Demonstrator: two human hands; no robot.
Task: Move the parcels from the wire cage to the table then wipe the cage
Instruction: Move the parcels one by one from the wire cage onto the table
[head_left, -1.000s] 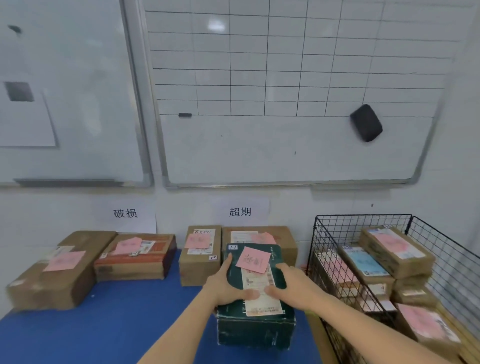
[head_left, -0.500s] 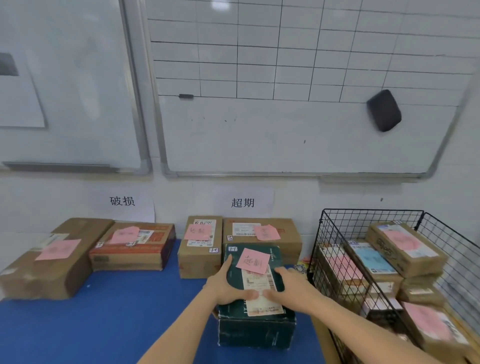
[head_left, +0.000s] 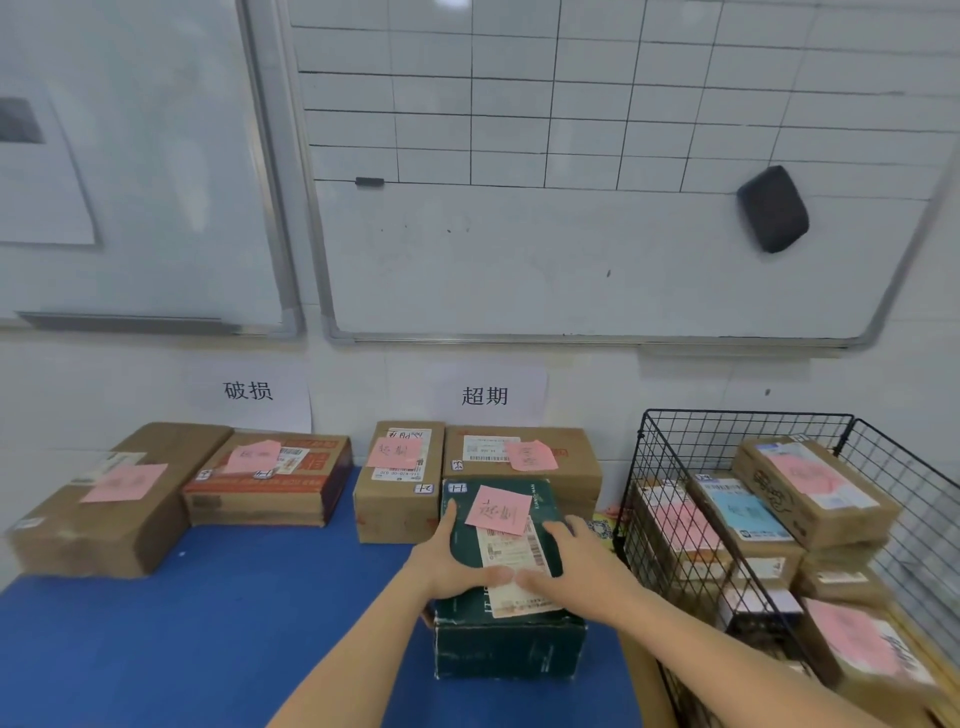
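A dark green parcel with a pink note and a shipping label sits on the blue table, in front of a brown box. My left hand lies flat on its top near the left edge, thumb stretched along that edge. My right hand rests flat on the top from the right, and the fingertips of both hands almost meet over the label. The black wire cage stands to the right of the table and holds several stacked parcels with pink and blue notes.
Along the wall stand two brown boxes under one paper sign and two more under another sign at the left. Whiteboards hang above, one carrying a black eraser. Bare blue tabletop lies at the front left.
Both hands stay on top of the green parcel, which remains on the table. The view has shifted slightly, so the cage and the boxes sit a little differently in the frame.
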